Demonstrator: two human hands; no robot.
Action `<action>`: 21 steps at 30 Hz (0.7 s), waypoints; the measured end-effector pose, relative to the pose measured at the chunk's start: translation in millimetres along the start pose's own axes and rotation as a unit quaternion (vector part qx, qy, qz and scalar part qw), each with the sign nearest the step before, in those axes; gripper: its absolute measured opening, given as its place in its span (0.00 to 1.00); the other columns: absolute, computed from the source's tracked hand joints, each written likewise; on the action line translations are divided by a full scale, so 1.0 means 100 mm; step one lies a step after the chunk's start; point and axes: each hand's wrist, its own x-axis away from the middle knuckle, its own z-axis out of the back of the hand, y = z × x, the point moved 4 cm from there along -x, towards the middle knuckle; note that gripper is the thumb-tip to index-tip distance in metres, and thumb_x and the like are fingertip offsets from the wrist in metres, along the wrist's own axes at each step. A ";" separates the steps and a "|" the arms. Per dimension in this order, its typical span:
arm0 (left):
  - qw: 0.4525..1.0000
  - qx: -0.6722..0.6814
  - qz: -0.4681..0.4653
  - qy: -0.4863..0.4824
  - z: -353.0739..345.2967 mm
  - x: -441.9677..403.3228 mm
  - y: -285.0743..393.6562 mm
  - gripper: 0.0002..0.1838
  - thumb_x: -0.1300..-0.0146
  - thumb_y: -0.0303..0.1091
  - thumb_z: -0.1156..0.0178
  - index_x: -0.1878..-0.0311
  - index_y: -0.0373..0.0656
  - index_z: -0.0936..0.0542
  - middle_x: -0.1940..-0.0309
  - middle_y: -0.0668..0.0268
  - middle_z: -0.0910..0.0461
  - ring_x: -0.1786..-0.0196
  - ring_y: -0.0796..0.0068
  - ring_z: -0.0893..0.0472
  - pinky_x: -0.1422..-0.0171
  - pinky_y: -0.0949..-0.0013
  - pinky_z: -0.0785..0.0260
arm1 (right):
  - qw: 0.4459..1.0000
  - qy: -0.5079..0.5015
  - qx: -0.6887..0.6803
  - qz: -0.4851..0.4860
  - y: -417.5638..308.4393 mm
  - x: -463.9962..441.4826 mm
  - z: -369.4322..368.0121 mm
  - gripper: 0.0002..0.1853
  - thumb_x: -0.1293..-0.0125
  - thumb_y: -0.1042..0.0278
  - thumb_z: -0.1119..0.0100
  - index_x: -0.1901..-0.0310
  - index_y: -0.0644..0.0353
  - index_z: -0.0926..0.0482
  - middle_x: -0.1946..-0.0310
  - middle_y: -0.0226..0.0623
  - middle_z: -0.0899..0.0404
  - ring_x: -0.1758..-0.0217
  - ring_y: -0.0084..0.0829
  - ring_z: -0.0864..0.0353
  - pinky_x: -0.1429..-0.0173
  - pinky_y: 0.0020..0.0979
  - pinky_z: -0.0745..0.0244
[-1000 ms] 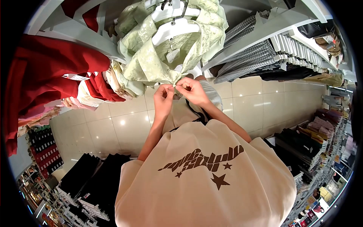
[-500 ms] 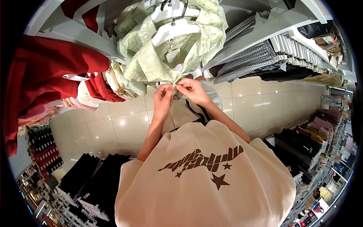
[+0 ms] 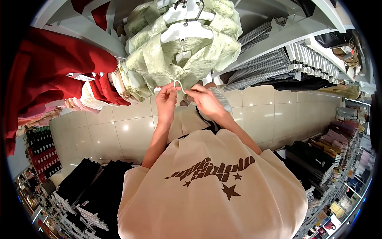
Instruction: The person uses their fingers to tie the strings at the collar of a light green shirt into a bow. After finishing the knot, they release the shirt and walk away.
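Note:
A pale green patterned blouse (image 3: 159, 63) hangs on a white hanger (image 3: 187, 31), with a tag (image 3: 183, 57) inside its neck. At the front of its collar, a thin light green tie string (image 3: 182, 86) makes a loop. My left hand (image 3: 166, 101) is closed, thumb and fingers pinching the string at the loop's left side. On the other side my right hand (image 3: 205, 99) is closed too, its fingertips pinching the string just below the blouse. The string's ends are partly hidden by my fingers.
More green blouses hang behind on the same rail. Red garments (image 3: 63, 63) hang at left, grey checked clothes (image 3: 258, 63) at right under a white rack bar (image 3: 278, 38). Black garments (image 3: 103, 191) hang low behind me. Pale floor tiles (image 3: 258, 107) lie below.
My hands have moved slightly apart, my left hand shifting left and my right hand a little right. A loop of the string now shows between them, and the collar front hangs more freely.

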 end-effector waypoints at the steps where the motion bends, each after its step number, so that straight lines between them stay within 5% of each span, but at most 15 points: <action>1: 0.998 -0.050 -0.026 0.010 -0.01 0.01 0.01 0.12 0.21 0.29 0.41 0.40 0.37 0.17 0.56 0.69 0.13 0.67 0.89 0.29 0.67 0.80 0.39 | 1.000 -0.021 -0.008 -0.017 -0.01 -0.01 -0.02 0.27 0.39 0.86 0.43 0.37 0.58 0.16 0.52 0.41 0.21 0.59 0.45 0.16 0.54 0.42 0.20; 9: 0.979 -0.150 -0.140 -0.008 -0.05 0.03 -0.01 0.11 0.22 0.24 0.42 0.42 0.38 0.17 0.59 0.73 0.14 0.68 0.90 0.30 0.67 0.81 0.39 | 0.998 -0.016 -0.046 0.036 -0.18 -0.11 -0.08 0.21 0.37 0.90 0.41 0.44 0.61 0.14 0.49 0.39 0.22 0.54 0.40 0.17 0.51 0.38 0.21; 12: 0.993 -0.107 -0.049 -0.027 -0.05 0.07 -0.02 0.12 0.23 0.22 0.43 0.42 0.38 0.18 0.60 0.74 0.15 0.67 0.89 0.29 0.65 0.81 0.39 | 0.998 0.005 -0.045 0.048 -0.18 -0.16 -0.07 0.19 0.36 0.89 0.41 0.46 0.61 0.14 0.51 0.39 0.22 0.53 0.41 0.17 0.51 0.38 0.21; 14: 0.996 0.051 0.038 -0.058 -0.02 0.07 -0.12 0.13 0.23 0.21 0.44 0.41 0.37 0.18 0.57 0.70 0.14 0.64 0.89 0.26 0.62 0.79 0.35 | 0.998 0.021 -0.034 0.050 -0.12 -0.16 -0.08 0.18 0.35 0.89 0.41 0.47 0.61 0.14 0.51 0.40 0.22 0.52 0.42 0.17 0.50 0.39 0.21; 17: 0.993 0.043 0.016 -0.109 0.00 0.07 -0.15 0.13 0.23 0.22 0.44 0.41 0.38 0.17 0.55 0.72 0.14 0.61 0.89 0.25 0.61 0.79 0.33 | 0.998 0.034 -0.026 0.043 -0.17 -0.18 -0.02 0.15 0.34 0.88 0.40 0.48 0.62 0.14 0.54 0.41 0.20 0.53 0.44 0.17 0.50 0.39 0.21; 21: 0.996 -0.068 -0.012 -0.061 -0.13 0.15 0.02 0.13 0.23 0.22 0.42 0.40 0.38 0.17 0.54 0.72 0.14 0.58 0.88 0.23 0.57 0.78 0.30 | 0.996 0.062 -0.054 0.022 -0.12 -0.19 -0.03 0.11 0.34 0.82 0.34 0.51 0.60 0.15 0.57 0.41 0.18 0.56 0.46 0.15 0.54 0.41 0.20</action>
